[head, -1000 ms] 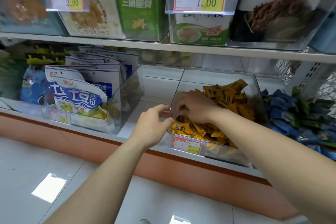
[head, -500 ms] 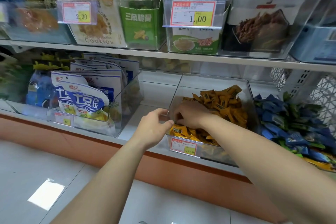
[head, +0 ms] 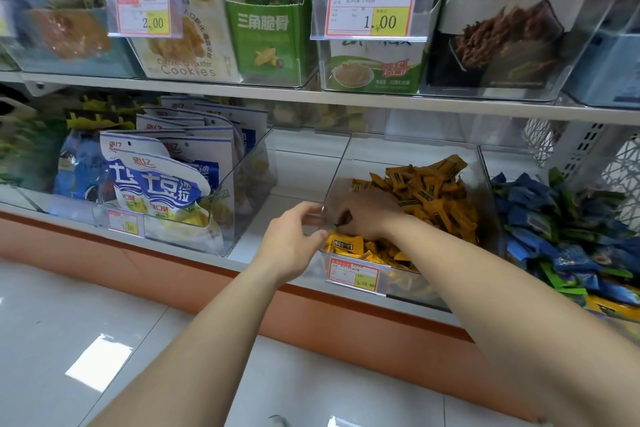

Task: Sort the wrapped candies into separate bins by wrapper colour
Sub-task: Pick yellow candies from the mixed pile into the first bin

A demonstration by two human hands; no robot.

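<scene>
Head view, looks mid-pick: digging in the clear bin (head: 337, 170) of yellow candies (head: 433, 198) with right hand (head: 367, 215) pinching a dark-green piece (head: 341, 221) near the bin's front-left corner and left hand (head: 291, 239) gripping that corner's wall, next probably needs lifting it over to the blue-and-green pile (head: 554, 218) right of the bin.

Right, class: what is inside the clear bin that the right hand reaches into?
A heap of yellow candies lies in the bin, with the right hand on top. Its fingers pinch a dark wrapper, mostly covered by the hand, as are the candies beneath.
</scene>
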